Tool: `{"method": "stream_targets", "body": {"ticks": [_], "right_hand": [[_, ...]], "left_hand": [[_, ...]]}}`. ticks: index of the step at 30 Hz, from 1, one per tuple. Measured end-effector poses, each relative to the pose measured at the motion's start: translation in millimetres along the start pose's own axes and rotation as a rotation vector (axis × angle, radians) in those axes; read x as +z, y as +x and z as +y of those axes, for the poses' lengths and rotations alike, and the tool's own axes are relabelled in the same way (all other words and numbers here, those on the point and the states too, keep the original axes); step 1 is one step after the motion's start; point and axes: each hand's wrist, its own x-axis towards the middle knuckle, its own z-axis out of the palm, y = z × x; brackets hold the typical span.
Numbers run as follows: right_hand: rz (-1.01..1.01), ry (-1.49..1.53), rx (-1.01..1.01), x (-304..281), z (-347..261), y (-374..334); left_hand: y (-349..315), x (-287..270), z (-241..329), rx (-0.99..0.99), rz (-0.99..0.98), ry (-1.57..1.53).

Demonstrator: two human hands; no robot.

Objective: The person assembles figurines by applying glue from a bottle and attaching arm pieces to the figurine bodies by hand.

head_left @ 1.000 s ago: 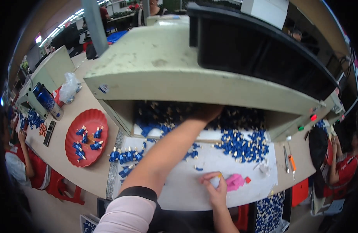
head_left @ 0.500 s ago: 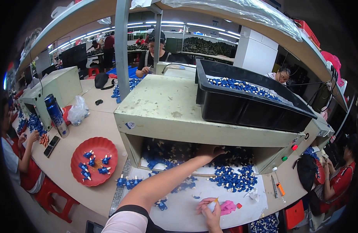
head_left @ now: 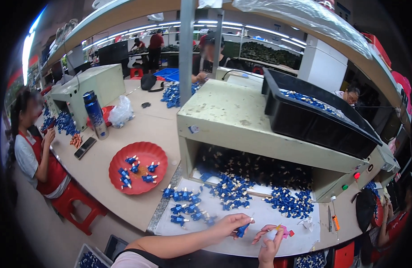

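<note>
In my left hand [head_left: 229, 224] a small blue rubbery piece [head_left: 243, 230] with a pale tip is pinched between the fingers. Close beside it, my right hand [head_left: 269, 251] is closed round a small white squeeze bottle [head_left: 272, 233] with a yellow nozzle pointing up. A pink cloth [head_left: 284, 231] lies partly hidden behind that bottle. To the left, rows of blue pieces joined into little figures [head_left: 184, 208] rest on white paper [head_left: 223, 239]. Two heaps of loose blue pieces [head_left: 290, 202] spill from the opening of a pale green metal box [head_left: 223, 105].
A red scalloped plate [head_left: 118, 176] holds several blue figures. On the box stands a black bin [head_left: 311, 131] of blue pieces. A phone [head_left: 85, 148], blue flask [head_left: 95, 115], screwdriver [head_left: 335, 219] and tweezers [head_left: 329, 217] lie or stand around. A co-worker [head_left: 33, 147] sits at left.
My left hand has come back out of the box's opening with a blue piece, now beside the bottle in my right hand. The view has swung left.
</note>
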Motion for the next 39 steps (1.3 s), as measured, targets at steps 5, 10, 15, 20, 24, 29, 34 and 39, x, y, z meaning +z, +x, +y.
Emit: {"method": "stream_targets", "body": {"ticks": [5, 10, 15, 20, 24, 29, 34, 39], "right_hand": [[-0.003, 0.002, -0.015, 0, -16, -10], [0.027, -0.013, 0.051, 6, -19, -13], [0.021, -0.054, 0.076, -4, -8, -16], [-0.049, -0.117, 0.072, 4, -20, -11], [-0.010, -0.169, 0.072, 8, -24, -13], [-0.028, -0.157, 0.044, 0, -23, -22], [0.013, -0.184, 0.004, 4, -26, -20], [0.052, -0.147, 0.073, -9, -18, -19]], "left_hand": [[-6, 7, -28, 0.057, 0.017, -0.231], [-4, 8, -47, 0.121, 0.035, -0.375], [1, 9, -60, 0.133, -0.048, -0.501], [2, 0, -63, 0.191, -0.062, -0.474], [4, 8, -60, 0.233, -0.128, -0.399], [2, 15, -66, 0.242, -0.113, -0.463], [1, 7, -63, 0.202, -0.162, -0.521], [-14, -7, -51, 0.182, -0.021, -0.566]]}}
